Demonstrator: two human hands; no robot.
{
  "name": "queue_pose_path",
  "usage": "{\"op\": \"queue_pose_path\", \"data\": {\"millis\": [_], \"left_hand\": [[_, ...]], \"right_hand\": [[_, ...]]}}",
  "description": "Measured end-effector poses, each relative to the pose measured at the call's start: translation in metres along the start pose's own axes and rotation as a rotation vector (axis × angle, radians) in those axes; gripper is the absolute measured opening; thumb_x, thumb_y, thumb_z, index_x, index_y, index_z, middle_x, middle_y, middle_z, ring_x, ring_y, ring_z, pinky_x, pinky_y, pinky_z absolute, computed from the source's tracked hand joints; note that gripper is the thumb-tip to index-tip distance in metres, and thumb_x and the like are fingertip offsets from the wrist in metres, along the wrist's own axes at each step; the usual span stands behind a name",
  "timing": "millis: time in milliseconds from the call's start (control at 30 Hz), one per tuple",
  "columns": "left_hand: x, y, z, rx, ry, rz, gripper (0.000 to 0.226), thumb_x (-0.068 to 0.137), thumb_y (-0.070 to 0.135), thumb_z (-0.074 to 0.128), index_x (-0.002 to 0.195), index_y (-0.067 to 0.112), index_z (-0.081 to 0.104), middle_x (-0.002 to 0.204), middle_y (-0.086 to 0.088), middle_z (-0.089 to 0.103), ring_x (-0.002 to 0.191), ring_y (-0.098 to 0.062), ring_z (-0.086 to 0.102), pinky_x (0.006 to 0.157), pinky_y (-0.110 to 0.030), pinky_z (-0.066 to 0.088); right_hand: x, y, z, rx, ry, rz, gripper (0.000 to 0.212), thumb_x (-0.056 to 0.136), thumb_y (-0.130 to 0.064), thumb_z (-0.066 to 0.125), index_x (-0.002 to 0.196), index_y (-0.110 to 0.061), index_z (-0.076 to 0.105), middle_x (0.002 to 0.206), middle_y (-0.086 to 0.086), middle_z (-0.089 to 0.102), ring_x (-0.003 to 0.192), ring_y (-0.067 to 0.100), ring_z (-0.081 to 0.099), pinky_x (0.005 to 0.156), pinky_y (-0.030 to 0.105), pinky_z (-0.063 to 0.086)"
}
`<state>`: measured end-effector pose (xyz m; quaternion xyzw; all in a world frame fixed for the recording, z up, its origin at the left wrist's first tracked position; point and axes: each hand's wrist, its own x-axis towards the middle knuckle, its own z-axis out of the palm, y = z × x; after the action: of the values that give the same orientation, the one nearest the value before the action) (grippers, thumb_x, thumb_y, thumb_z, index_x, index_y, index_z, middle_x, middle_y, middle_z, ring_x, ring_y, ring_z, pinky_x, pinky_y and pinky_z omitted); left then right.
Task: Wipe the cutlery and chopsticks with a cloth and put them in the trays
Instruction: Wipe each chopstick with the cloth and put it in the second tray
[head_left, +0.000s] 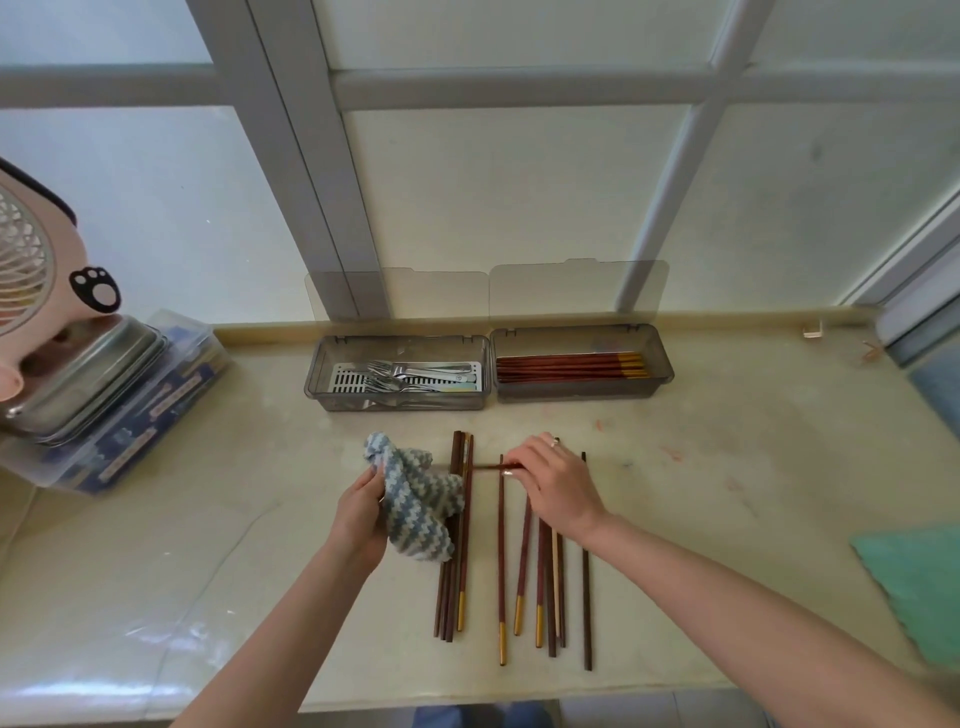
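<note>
Red-brown wood runs crosswise between your hands: the chopstick (485, 467) you are working on lies left to right, at right angles to the loose chopsticks (501, 561) on the counter (727, 467), which all point away from you. Your right hand (556, 483) pinches its right end between thumb and fingertips. Its left end runs into the cloth (415, 499), which your left hand (358, 519) grips in a bunch.

The right tray (660, 364) lies straight ahead of your right hand, past the loose sticks, with its long side also running left to right. The stick is already lined up with the chopsticks in the tray (566, 366), so I judge that you need only carry it forward, without turning it. Your right hand is the nearer one. The left tray (317, 374) holds the forks (395, 376).

The cloth hides how far the stick reaches into it, and whether your left fingers squeeze the wood through the fabric. It also covers the middle of the bundle (464, 545) beside it. Your right hand covers the far tips of several loose sticks. You cannot tell from here which of them are wiped.
</note>
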<state>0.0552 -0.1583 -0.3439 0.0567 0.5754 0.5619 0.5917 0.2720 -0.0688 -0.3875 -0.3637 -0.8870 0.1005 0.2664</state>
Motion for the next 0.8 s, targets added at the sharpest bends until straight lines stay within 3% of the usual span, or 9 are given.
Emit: {"op": "queue_pose_path", "data": {"millis": [100, 200, 367, 567, 700, 800], "left_hand": [[0.001, -0.004, 0.001, -0.014, 0.01, -0.008, 0.032, 0.1, 0.017, 0.038, 0.126, 0.005, 0.051, 0.102, -0.013, 0.064, 0.089, -0.025, 0.061, 0.069, -0.036, 0.049], [0.002, -0.009, 0.003, -0.009, 0.002, -0.024, 0.033, 0.1, 0.019, 0.037, 0.127, 0.004, 0.05, 0.101, -0.013, 0.064, 0.088, -0.025, 0.061, 0.069, -0.037, 0.049], [0.002, -0.01, 0.009, 0.022, -0.023, -0.027, 0.032, 0.1, 0.019, 0.037, 0.124, 0.004, 0.051, 0.101, -0.014, 0.063, 0.088, -0.026, 0.061, 0.069, -0.037, 0.049], [0.003, -0.007, 0.011, 0.046, -0.051, -0.022, 0.029, 0.1, 0.018, 0.037, 0.12, 0.006, 0.053, 0.1, -0.014, 0.064, 0.088, -0.025, 0.061, 0.071, -0.037, 0.049], [0.003, -0.006, 0.014, 0.078, -0.08, -0.031, 0.028, 0.1, 0.016, 0.038, 0.118, 0.003, 0.054, 0.098, -0.014, 0.064, 0.086, -0.025, 0.062, 0.069, -0.035, 0.05], [0.003, -0.006, 0.02, 0.134, -0.072, -0.028, 0.027, 0.099, 0.017, 0.04, 0.114, 0.002, 0.057, 0.091, -0.012, 0.064, 0.08, -0.022, 0.061, 0.062, -0.029, 0.052]], "right_hand": [[-0.012, -0.024, 0.011, 0.115, 0.027, 0.639, 0.006, 0.087, -0.021, 0.066, 0.088, -0.019, 0.06, 0.081, -0.009, 0.062, 0.079, 0.009, 0.057, 0.077, 0.022, 0.047], [-0.028, -0.041, 0.023, 0.18, -0.107, 0.968, 0.011, 0.092, -0.025, 0.059, 0.097, -0.017, 0.056, 0.092, -0.003, 0.064, 0.076, 0.009, 0.059, 0.065, 0.02, 0.049], [-0.038, -0.051, 0.034, 0.104, -0.186, 1.047, 0.028, 0.091, -0.026, 0.06, 0.112, -0.009, 0.05, 0.1, 0.005, 0.065, 0.089, 0.02, 0.066, 0.071, 0.028, 0.054], [-0.033, -0.05, 0.038, 0.025, -0.242, 1.037, 0.019, 0.097, -0.018, 0.049, 0.111, -0.008, 0.057, 0.101, 0.005, 0.067, 0.089, 0.018, 0.067, 0.067, 0.022, 0.05], [-0.022, -0.046, 0.034, 0.304, -0.245, 1.118, 0.009, 0.094, -0.018, 0.056, 0.092, -0.01, 0.058, 0.089, 0.005, 0.064, 0.073, 0.015, 0.064, 0.062, 0.024, 0.055], [-0.005, -0.049, 0.018, 0.607, -0.223, 1.044, 0.011, 0.096, -0.019, 0.052, 0.092, -0.009, 0.056, 0.078, 0.002, 0.059, 0.058, 0.011, 0.055, 0.051, 0.022, 0.049]]}}
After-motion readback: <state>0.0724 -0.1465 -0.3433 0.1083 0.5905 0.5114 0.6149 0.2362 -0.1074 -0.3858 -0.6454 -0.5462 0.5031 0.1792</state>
